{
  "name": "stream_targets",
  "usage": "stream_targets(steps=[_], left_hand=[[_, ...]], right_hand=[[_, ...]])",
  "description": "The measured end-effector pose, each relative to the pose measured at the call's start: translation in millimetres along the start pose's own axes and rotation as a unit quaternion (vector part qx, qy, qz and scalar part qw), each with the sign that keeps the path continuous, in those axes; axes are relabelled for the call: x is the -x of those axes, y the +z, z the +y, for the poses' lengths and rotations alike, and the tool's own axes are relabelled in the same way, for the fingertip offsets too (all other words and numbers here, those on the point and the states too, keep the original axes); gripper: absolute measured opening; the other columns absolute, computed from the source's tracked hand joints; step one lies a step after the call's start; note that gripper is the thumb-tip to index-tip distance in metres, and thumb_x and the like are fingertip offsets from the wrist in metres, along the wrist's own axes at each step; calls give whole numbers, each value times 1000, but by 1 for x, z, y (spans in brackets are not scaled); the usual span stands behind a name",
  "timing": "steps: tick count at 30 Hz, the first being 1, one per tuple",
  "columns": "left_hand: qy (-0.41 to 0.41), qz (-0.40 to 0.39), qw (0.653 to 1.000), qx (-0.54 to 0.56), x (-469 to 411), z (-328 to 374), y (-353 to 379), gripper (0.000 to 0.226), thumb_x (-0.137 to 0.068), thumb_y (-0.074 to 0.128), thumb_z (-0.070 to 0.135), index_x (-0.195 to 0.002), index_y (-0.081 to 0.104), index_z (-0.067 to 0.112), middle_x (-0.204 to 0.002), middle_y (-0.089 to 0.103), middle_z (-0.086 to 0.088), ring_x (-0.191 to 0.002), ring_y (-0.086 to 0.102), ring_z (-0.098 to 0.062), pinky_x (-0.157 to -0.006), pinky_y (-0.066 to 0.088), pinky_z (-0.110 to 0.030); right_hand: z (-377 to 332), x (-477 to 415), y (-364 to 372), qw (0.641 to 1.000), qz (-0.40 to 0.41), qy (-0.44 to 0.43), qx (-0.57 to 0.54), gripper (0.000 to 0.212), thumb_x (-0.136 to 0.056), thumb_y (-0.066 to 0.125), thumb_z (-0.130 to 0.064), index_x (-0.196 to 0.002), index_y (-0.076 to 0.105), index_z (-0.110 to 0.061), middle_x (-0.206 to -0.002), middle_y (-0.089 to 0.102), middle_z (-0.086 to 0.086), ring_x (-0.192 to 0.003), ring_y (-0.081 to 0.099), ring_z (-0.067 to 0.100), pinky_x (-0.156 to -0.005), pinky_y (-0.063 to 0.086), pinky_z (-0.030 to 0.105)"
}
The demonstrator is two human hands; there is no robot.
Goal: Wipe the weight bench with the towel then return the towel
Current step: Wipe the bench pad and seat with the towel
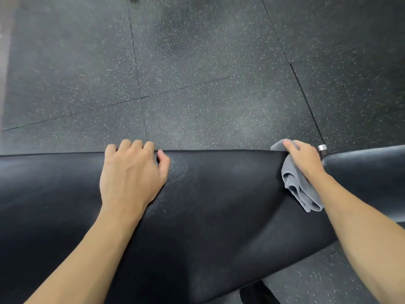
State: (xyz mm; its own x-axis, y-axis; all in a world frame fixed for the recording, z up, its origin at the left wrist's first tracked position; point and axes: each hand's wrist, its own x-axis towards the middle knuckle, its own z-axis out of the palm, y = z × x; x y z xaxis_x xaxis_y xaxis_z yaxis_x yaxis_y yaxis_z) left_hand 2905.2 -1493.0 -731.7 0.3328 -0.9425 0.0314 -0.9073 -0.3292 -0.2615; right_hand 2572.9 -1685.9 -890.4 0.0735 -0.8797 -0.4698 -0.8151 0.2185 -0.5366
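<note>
The black padded weight bench [219,205] runs across the lower half of the head view. A grey folded towel [300,189] lies on its right part, near the gap between the two pads. My right hand [304,160] presses down on the towel at the far edge of the bench, fingers over the cloth. Further left, my left hand [131,172] rests on the pad with its fingers curled over the far edge, holding nothing else.
Dark speckled rubber floor tiles [197,73] fill the space beyond the bench. A second black pad [368,178] continues to the right, with a shiny metal pin [322,148] at the joint. A dark bench leg [256,292] shows below.
</note>
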Motion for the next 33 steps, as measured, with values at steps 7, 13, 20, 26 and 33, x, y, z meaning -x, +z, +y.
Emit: stream_targets(steps=[7, 13, 20, 26, 33], left_hand=[[-3, -1, 998, 61, 1, -3, -4, 32, -97, 41, 30, -80, 57, 8, -87, 58, -12, -85, 51, -31, -76, 43, -44], [-74, -19, 911, 405, 36, 10, -35, 26, -91, 66, 12, -117, 63, 9, -129, 54, -2, -118, 58, -20, -103, 49, -39], [-152, -160, 764, 606, 55, -18, -115, 30, -87, 75, 26, -113, 62, 30, -112, 72, 11, -106, 66, -1, -98, 53, -24], [-90, -102, 747, 651, 43, -80, -232, 35, -75, 78, 24, -107, 67, 16, -101, 78, -2, -99, 74, -18, -94, 57, -43], [-1, -89, 826, 557, 38, -189, -389, 15, -70, 66, 15, -82, 65, 6, -70, 52, 2, -67, 48, -12, -64, 40, -31]], right_hand=[[-76, 57, 31, 991, -25, -130, -12, 49, -97, 41, -56, -88, 70, -18, -91, 73, 3, -89, 65, 26, -84, 50, 43], [-148, 143, 56, 967, -14, -184, -174, 41, -104, 51, -29, -63, 44, -30, -68, 49, -10, -66, 48, 6, -64, 38, 24], [-266, 236, 11, 896, -170, -202, -356, 45, -105, 51, -34, -61, 59, -36, -58, 54, -19, -58, 49, -4, -58, 40, 12], [-369, 285, -62, 858, -262, -250, -365, 37, -106, 50, -35, -85, 74, -17, -79, 71, -4, -80, 66, 13, -76, 54, 30], [-470, 319, -180, 777, -319, -531, -108, 68, -88, 74, -43, -145, 39, -56, -163, 19, -31, -149, 10, -13, -116, 14, 10]])
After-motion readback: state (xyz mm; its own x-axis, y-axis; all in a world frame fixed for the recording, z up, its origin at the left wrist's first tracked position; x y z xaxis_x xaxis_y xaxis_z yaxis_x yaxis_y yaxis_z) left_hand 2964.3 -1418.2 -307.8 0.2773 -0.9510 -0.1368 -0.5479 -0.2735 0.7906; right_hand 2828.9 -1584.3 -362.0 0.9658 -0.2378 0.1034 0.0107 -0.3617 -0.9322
